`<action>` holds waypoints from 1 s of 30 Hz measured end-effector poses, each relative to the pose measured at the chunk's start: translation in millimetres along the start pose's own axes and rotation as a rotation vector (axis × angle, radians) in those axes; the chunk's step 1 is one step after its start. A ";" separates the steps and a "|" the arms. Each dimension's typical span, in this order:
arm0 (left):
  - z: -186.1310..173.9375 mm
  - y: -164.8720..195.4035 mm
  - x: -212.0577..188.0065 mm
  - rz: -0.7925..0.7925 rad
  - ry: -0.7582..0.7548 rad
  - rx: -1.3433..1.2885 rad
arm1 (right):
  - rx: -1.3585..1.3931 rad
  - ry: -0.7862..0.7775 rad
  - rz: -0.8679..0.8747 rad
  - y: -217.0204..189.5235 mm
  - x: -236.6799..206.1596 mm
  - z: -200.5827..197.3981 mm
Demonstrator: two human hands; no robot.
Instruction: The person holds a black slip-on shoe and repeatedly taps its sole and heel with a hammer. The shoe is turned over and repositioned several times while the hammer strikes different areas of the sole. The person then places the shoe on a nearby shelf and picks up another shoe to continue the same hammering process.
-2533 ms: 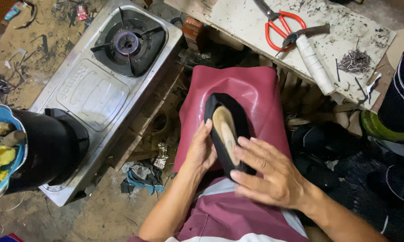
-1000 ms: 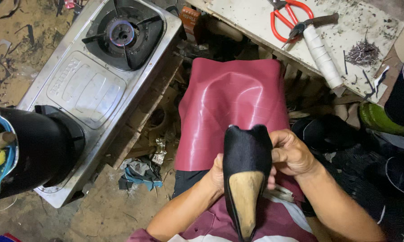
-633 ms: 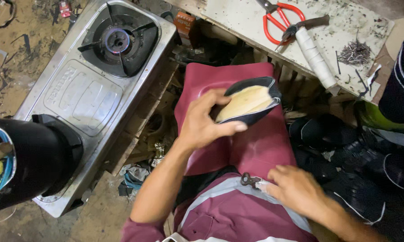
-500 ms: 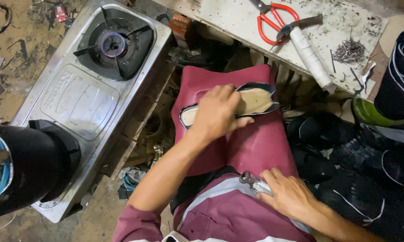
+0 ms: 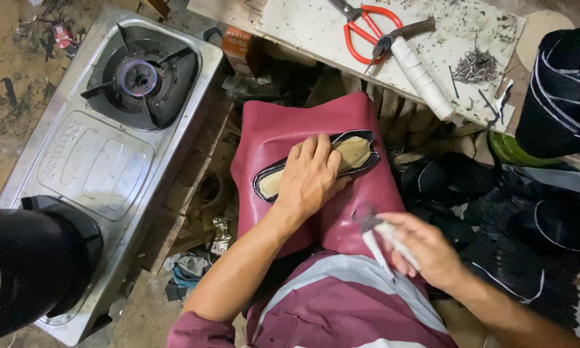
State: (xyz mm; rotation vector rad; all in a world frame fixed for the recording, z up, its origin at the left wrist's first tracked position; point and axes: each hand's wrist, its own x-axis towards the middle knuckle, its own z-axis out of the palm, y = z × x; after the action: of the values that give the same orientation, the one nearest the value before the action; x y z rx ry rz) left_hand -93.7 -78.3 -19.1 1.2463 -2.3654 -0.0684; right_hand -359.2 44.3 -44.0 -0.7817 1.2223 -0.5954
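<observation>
My left hand point(image 5: 310, 175) now presses flat on the black shoe point(image 5: 315, 166), turned sole-up across the maroon leather point(image 5: 283, 129) on my lap, while my right hand point(image 5: 418, 248) has closed around what looks like a small white-handled tool point(image 5: 383, 235), ready for the sole.

The left hand point(image 5: 310, 175) lies flat across a black shoe upper point(image 5: 315, 164) with a tan insole, pressing it sole-up against a maroon sheet point(image 5: 270, 129) draped over the person's lap. The right hand point(image 5: 425, 248) holds a small white-handled tool point(image 5: 383, 235) in a closed grip just below the shoe, its dark tip close to the sheet. To the left a steel gas stove point(image 5: 103, 154) sits on the floor, a black pot point(image 5: 32, 264) on its near burner. Above, on the white counter point(image 5: 303, 26), lie red-handled scissors point(image 5: 361, 29), a hammer with a taped handle point(image 5: 418, 64) and a heap of small nails point(image 5: 475, 64). Black shoe parts point(image 5: 528, 232) pile up at the right.
</observation>
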 end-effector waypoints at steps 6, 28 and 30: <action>5.9 3.0 -5.2 0.020 0.025 0.031 | 0.227 0.006 -0.048 -29.8 15.6 -5.4; 2.7 0.5 -8.2 0.040 0.139 0.173 | -0.761 -0.031 0.181 -160.3 102.9 27.1; 4.2 -3.9 -5.6 0.011 0.127 0.144 | -0.748 0.073 -0.055 -142.0 89.4 47.3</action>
State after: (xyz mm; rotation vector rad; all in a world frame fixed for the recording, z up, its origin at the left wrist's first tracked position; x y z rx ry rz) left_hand -89.8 -76.9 -26.0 1.2639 -2.3004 0.1832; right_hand -289.9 -101.1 22.8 -1.4280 1.5110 -0.1933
